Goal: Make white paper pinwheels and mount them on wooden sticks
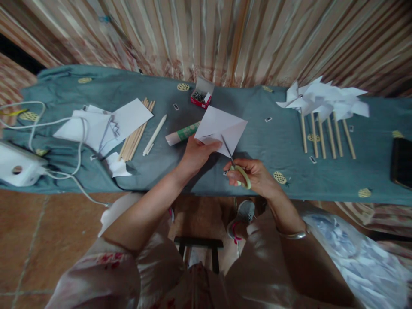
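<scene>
My left hand [197, 153] grips the near edge of a white square of paper [222, 124] held above the blue-green cloth. My right hand [254, 176] is closed on pale-handled scissors [236, 165], whose blades reach into the paper from its lower edge. A glue stick [182, 134] lies just left of the paper on the cloth-covered table [277, 141].
Finished white paper pinwheels on wooden sticks [323, 116] lie at the right. A bundle of sticks [135, 137], white paper sheets [106, 124] and a white rod lie at the left. A small red box of pins [201, 96] sits behind. White device with cables [19, 165] at far left; a dark object [401, 162] at far right.
</scene>
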Demonstrator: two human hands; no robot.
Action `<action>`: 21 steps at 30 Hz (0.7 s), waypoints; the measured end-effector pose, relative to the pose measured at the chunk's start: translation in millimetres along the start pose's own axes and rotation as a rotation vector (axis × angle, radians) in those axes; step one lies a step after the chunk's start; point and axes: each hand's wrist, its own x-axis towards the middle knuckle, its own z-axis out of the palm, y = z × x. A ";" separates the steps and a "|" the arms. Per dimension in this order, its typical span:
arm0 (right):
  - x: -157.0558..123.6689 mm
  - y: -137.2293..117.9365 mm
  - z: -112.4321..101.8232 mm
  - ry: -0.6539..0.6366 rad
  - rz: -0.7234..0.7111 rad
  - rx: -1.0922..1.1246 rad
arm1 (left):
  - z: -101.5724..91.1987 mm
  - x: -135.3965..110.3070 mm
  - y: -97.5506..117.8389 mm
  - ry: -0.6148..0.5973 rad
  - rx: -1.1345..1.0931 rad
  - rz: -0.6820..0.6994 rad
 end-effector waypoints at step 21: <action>-1.9 -4.7 2.3 0.011 -0.001 -0.024 | 0.8 -1.6 1.7 0.014 0.007 0.001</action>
